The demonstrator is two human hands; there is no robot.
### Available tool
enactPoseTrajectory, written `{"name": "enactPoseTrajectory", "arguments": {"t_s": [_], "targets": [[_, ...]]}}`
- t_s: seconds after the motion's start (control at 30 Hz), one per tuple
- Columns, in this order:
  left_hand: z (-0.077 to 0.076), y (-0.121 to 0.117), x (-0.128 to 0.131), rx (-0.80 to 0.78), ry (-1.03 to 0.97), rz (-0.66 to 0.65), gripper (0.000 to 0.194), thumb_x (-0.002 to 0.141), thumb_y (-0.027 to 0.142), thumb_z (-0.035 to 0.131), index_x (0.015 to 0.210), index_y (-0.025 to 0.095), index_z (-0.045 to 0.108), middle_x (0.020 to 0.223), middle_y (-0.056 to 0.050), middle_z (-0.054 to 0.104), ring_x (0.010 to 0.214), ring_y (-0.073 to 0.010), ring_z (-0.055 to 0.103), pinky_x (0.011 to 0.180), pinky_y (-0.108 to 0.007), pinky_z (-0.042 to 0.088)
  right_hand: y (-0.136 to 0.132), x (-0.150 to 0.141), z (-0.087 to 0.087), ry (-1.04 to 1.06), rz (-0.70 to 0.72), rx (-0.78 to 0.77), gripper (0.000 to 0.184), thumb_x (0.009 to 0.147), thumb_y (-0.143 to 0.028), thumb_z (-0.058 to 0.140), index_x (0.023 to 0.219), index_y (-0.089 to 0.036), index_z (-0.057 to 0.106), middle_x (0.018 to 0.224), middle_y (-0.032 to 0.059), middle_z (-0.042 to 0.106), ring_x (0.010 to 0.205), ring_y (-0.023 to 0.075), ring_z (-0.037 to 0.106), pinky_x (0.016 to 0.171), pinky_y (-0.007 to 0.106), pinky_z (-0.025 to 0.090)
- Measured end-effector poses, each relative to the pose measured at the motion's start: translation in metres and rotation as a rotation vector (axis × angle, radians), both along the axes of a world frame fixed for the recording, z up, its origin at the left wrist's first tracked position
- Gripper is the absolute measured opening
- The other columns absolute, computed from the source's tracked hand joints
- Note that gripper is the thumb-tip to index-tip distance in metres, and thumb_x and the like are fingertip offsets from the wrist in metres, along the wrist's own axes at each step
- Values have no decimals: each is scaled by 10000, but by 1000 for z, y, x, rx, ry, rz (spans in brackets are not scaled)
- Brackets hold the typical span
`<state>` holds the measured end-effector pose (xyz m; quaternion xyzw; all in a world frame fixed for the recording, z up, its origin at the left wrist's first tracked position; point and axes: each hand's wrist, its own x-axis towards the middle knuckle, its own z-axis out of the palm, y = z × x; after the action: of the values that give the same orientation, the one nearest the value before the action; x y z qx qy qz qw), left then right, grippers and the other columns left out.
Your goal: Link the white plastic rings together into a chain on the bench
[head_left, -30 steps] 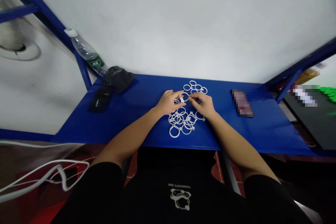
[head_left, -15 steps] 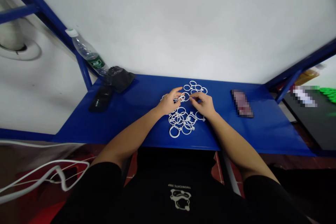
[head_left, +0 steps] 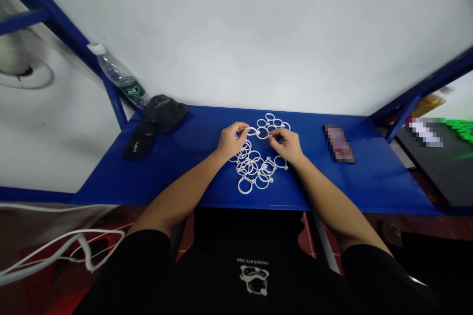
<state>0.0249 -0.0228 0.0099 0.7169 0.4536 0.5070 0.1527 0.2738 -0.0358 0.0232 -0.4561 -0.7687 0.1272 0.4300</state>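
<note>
My left hand (head_left: 232, 141) pinches a white plastic ring (head_left: 252, 128) by its left side. In my right hand (head_left: 287, 144), thumb and fingers close on the right edge of a second white ring (head_left: 262, 139). The two rings meet between my hands, at what looks like a small eyelet; whether they are linked there is too small to tell. Nearer to me lies a loose pile of white rings (head_left: 245, 193) with small eyelets, many overlapping. Beyond my hands, several more white rings (head_left: 270, 114) lie close together, partly hidden by my right hand.
The blue tabletop (head_left: 195, 177) backs onto a white wall. At left are a plastic bottle (head_left: 121, 76), a crumpled black bag (head_left: 166, 112) and a dark flat object (head_left: 139, 142). A blurred-out phone-like object (head_left: 339, 143) lies at right. Blue frame bars (head_left: 115, 101) rise at the sides.
My left hand has turned and drawn slightly left, its fingers now closed on the ring's left side. The two rings are now stretched out side by side between my hands.
</note>
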Motion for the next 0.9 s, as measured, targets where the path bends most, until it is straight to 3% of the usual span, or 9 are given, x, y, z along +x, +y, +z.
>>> {"name": "enactPoseTrajectory", "arguments": {"t_s": [0.37, 0.6, 0.9], "targets": [[2, 13, -15, -21, -46, 95, 80, 999, 183, 647, 1053, 194, 705, 990, -60, 799, 879, -172, 756, 853, -321, 625, 4, 8, 3, 15, -41, 35, 139, 914, -333, 692, 920, -223, 777, 778, 28, 773, 653, 182, 698, 635, 307, 576], [0, 11, -14, -102, 260, -71, 215, 907, 85, 615, 940, 217, 782, 1073, -41, 812, 970, -199, 764, 914, -360, 604, 5, 6, -1, -3, -15, 58, 207, 988, -363, 665, 1075, -238, 806, 921, 54, 829, 731, 198, 746, 700, 339, 610], [10, -3, -4, -27, 369, -99, 125, 990, 262, 698, 1071, 230, 787, 1069, -45, 804, 939, -203, 747, 936, -407, 523, -2, -1, 8, -83, 60, 72, 195, 1049, -345, 610, 1074, -270, 789, 1019, 61, 837, 924, 239, 786, 868, 400, 639]]}}
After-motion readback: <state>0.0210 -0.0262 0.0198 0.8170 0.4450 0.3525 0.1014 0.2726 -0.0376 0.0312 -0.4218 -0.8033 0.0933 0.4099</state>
